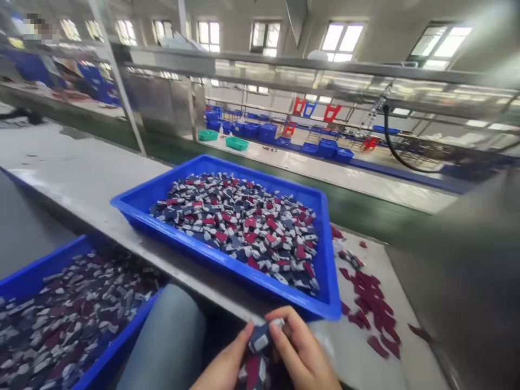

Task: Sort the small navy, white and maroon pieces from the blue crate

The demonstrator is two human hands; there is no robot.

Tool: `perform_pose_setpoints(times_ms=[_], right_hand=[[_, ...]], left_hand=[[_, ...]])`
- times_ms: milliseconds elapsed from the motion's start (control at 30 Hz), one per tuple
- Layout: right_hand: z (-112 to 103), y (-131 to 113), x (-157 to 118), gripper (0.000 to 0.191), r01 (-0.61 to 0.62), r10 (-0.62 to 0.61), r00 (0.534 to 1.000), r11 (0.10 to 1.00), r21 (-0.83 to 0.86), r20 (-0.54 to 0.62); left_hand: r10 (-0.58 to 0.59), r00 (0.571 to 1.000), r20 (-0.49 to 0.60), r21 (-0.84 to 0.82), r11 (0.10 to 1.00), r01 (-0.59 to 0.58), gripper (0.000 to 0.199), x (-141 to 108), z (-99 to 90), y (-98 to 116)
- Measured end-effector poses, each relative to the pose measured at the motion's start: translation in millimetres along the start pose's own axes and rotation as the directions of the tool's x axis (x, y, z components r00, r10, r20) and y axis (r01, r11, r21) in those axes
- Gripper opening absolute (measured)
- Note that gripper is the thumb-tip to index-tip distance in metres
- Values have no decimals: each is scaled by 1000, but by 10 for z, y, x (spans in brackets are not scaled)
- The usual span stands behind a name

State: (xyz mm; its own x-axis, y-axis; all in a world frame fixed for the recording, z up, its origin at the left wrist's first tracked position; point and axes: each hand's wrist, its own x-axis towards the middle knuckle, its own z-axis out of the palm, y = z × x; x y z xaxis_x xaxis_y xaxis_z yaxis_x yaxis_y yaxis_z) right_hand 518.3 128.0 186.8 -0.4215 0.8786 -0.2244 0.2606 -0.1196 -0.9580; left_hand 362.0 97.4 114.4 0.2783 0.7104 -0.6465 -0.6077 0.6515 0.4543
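Navy-and-white piece (pixel 259 340), held between both hands just in front of the heaped blue tray (pixel 227 269), before the right half of its near wall. Left hand (pixel 228 358): gripping, thumb pressed to the piece's left side, other fingers mostly hidden. Right hand (pixel 301 349): fingers curled, pinching at the pale right end. The piece appears to slant with its long axis rising from left thumb to right fingertips; it touches both hands, and the right hand is the nearer to the tray. Maroon-and-white pieces (pixel 252 371) show below the grip; whether they are held or merely rest there cannot be told.

The tray's own long axis runs from far left to near right along the pale worktable (pixel 77 162). Right of the tray, flat maroon pieces (pixel 371 298) lie scattered on the same surface. Left of it and lower, a second blue tray (pixel 122 335) holds similar pieces, beside a trouser leg (pixel 170 330). Beyond the tray stand teal baskets (pixel 236 143), red stools (pixel 333 112) and, high on the far wall, windows (pixel 343 40).
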Motion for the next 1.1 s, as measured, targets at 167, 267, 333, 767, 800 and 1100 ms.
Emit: perform_pose_setpoints(times_ms=[167, 267, 333, 767, 800, 1100], right_hand=[[-70, -42, -49, 41, -3, 0, 1000, 996, 84, 31], [-92, -30, -50, 37, -18, 10, 999, 988, 156, 53], [-106, -17, -40, 36, -33, 20, 997, 979, 202, 69], [-299, -157, -161, 21, 99, -108, 976, 993, 57, 187], [-302, -203, -170, 21, 128, -117, 973, 991, -39, 197], [-306, -526, -178, 25, 334, -190, 928, 805, -490, 321]], left_hand=[[-85, 996, 16, 91, 992, 84, 64, -98, 147, -140], [-152, 987, 60, 96, 985, 146, 63, -137, 178, -105], [-198, 977, 73, 91, 977, 192, 66, -169, 195, -84], [-156, 986, 57, 116, 982, 148, 57, -260, 199, -78], [-164, 985, 47, 112, 981, 158, 55, -248, 188, -86], [-111, 992, -55, 198, 973, 120, 49, -301, 181, -70]])
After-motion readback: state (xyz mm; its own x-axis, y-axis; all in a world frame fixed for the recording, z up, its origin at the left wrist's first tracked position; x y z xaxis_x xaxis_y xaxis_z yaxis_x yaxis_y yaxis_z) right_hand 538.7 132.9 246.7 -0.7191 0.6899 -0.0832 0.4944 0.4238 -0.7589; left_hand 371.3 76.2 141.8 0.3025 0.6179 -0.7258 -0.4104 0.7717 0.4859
